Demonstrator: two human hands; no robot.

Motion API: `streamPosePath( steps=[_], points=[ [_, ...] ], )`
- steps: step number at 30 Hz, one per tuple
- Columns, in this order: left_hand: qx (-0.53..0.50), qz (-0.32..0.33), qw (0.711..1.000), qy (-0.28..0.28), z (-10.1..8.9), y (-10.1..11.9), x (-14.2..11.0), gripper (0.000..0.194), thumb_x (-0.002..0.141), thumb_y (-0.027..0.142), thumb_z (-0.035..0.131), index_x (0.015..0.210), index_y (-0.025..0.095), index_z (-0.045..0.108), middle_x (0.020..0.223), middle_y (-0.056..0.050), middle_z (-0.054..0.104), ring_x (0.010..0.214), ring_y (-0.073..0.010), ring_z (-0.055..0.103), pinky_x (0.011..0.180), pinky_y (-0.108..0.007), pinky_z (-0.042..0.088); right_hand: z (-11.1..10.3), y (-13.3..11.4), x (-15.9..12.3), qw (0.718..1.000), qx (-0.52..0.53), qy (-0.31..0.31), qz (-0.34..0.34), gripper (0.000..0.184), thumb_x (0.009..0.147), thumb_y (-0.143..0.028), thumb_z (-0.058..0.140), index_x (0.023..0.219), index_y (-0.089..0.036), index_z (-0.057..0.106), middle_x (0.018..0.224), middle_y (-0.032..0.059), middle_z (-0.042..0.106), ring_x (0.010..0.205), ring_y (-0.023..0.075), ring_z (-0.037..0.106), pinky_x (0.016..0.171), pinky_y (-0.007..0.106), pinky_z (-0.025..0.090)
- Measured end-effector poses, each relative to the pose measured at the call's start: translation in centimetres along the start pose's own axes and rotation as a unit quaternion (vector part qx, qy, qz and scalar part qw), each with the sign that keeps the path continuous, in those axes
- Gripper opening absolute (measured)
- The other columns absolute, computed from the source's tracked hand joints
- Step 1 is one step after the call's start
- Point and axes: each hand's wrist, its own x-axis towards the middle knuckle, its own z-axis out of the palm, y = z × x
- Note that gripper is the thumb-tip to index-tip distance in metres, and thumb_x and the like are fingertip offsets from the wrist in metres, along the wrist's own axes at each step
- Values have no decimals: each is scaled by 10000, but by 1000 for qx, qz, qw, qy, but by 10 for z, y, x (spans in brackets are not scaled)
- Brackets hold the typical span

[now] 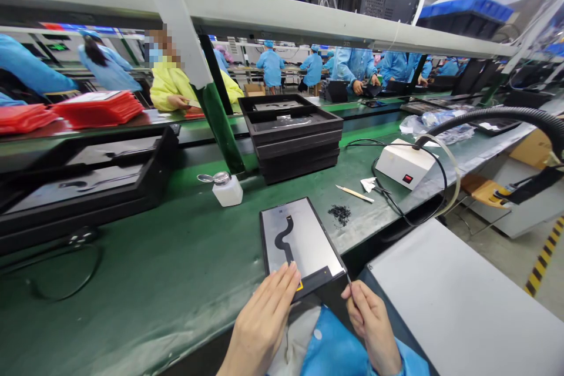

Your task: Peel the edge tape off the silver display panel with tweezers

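A flat display panel (308, 229) with a silver back, dark edges and a black S-shaped flex cable (282, 241) lies at the bench's near edge. My left hand (267, 311) rests on its lower end, fingers stretched out flat and side by side; a bit of yellow shows beside the fingertips. At the panel's lower right corner, my right hand (368, 314) is closed in a pinch on a thin dark tool (349, 279). Its tip meets the panel's edge; the tool's kind is too small to make out.
Black crumbs (339, 215), a light-handled knife-like tool (355, 193) and a white box (408, 163) with a hose lie to the right. Beyond the panel stand a white pump bottle (227, 189) and stacked black trays (295, 141). Co-workers sit across the line.
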Motion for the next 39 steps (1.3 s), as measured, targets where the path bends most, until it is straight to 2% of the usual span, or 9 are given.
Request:
streamPosePath(
  steps=[8,16,20,24,27,32,37,39],
  points=[
    [-10,-5,1000,1,-1,1,1,516,952,33,395,1457,137,419,1311,-91,639,1229,-183,593,1104,-308,426,0,-3,0,1000,15,-3,4,517,784,-699,623,733,-185,600,472,-134,243,408,51,88,363,192,84],
    [-6,-6,1000,-7,0,1,-2,500,948,26,391,1432,131,455,1327,-97,627,1241,-192,584,1097,-318,436,-1,-1,-1,1000,6,-2,9,520,791,-706,606,726,-190,590,469,-136,234,401,52,92,351,190,97],
    [-6,-5,1000,-4,0,1,-2,495,944,23,402,1423,128,465,1328,-98,626,1239,-197,585,1087,-319,446,0,-1,0,1000,-6,2,-14,485,810,-689,598,782,-205,574,483,-136,230,410,66,121,362,192,132],
    [-5,-4,1000,-2,0,0,-2,489,946,20,399,1418,124,470,1313,-100,637,1239,-195,585,1090,-321,442,-2,1,1,997,-58,8,-53,417,826,-621,639,797,-216,547,532,-107,330,432,71,201,389,202,153],
    [-5,-3,1000,-6,1,0,-3,489,952,27,394,1426,124,461,1323,-96,630,1250,-192,576,1101,-319,429,-5,3,2,992,-102,16,-77,440,852,-636,589,819,-198,611,542,-83,371,434,80,260,393,222,175],
    [-13,-9,1000,-8,0,0,-2,508,953,27,382,1447,135,435,1325,-91,629,1246,-185,579,1104,-306,427,-6,5,1,988,-123,40,-84,487,871,-668,522,870,-196,641,521,-99,273,452,100,226,414,236,219],
    [-14,-11,1000,-4,1,0,-3,494,954,30,389,1433,130,454,1320,-94,633,1261,-186,566,1115,-312,414,-6,7,2,990,-111,38,-81,426,843,-636,595,823,-210,603,591,-72,387,462,92,260,415,238,212],
    [-12,-11,1000,-5,2,0,-3,480,952,25,387,1413,121,479,1324,-100,630,1270,-187,557,1125,-316,401,-8,8,2,990,-118,26,-76,456,860,-649,555,838,-200,624,558,-80,356,448,92,247,412,245,198]
  ],
)
